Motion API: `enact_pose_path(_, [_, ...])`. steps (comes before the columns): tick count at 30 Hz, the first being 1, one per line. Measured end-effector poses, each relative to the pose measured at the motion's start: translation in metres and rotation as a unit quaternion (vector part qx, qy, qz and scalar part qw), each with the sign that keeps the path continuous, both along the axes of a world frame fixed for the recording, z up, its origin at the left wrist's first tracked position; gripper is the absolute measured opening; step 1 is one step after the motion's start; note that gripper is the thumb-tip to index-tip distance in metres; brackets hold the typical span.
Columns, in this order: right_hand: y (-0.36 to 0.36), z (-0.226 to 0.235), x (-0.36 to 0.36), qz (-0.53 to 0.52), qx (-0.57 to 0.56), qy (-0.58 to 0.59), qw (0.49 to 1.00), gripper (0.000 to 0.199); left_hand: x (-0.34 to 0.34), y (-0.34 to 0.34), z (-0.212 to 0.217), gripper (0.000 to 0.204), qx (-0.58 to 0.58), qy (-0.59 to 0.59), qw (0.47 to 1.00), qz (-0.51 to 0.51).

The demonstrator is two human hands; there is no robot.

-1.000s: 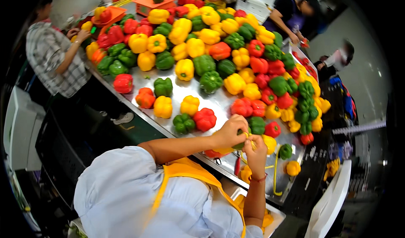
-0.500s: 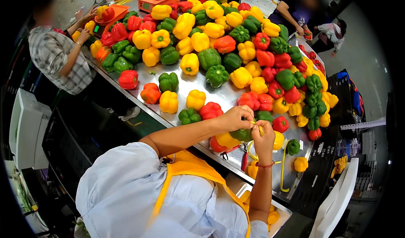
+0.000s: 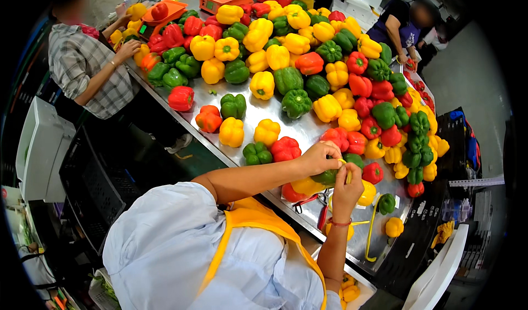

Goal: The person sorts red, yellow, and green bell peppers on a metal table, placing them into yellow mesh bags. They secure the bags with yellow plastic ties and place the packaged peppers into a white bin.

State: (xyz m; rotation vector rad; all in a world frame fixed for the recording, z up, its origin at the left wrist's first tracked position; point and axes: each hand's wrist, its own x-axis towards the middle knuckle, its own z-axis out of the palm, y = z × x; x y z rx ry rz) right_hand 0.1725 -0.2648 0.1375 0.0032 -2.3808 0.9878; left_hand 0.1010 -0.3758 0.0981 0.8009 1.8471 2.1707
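Observation:
Over the table's near edge, my left hand point(image 3: 320, 158) and my right hand point(image 3: 348, 188) are close together, fingertips pinched on a thin yellow strip point(image 3: 348, 177). Just below them sit a green bell pepper point(image 3: 325, 177), a yellow bell pepper point(image 3: 308, 187) and a red bell pepper point(image 3: 291, 193), touching one another. My fingers and forearm partly cover these peppers. Whether the strip runs round all three is hidden. Beside my right wrist lies a red-handled tool point(image 3: 323, 216), its kind unclear. Further right, another long yellow strip point(image 3: 372, 238) lies on the metal.
The metal table point(image 3: 206, 96) carries a large heap of red, yellow and green peppers point(image 3: 289, 80). An orange scale point(image 3: 221, 0) stands at the far side. A person in a checked shirt point(image 3: 91, 62) handles peppers at the left; another person point(image 3: 397, 28) stands far right. A white box point(image 3: 357, 288) holds yellow peppers below.
The whole view has shifted, with the table appearing further right. My hands stay at the yellow strip, my right fingers turned slightly. The person at the left has moved their hands among the peppers.

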Motion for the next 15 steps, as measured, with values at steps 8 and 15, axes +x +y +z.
enact_pose_path(8, [0.011,0.008,-0.006,0.104,-0.073,-0.055,0.990,0.011,0.014,-0.003,0.005,0.011,-0.003,0.084,0.990,0.113])
enact_pose_path(15, [0.025,-0.005,-0.008,0.047,-0.205,-0.137,0.968,0.012,0.018,0.006,0.007,0.006,-0.051,0.192,0.972,0.128])
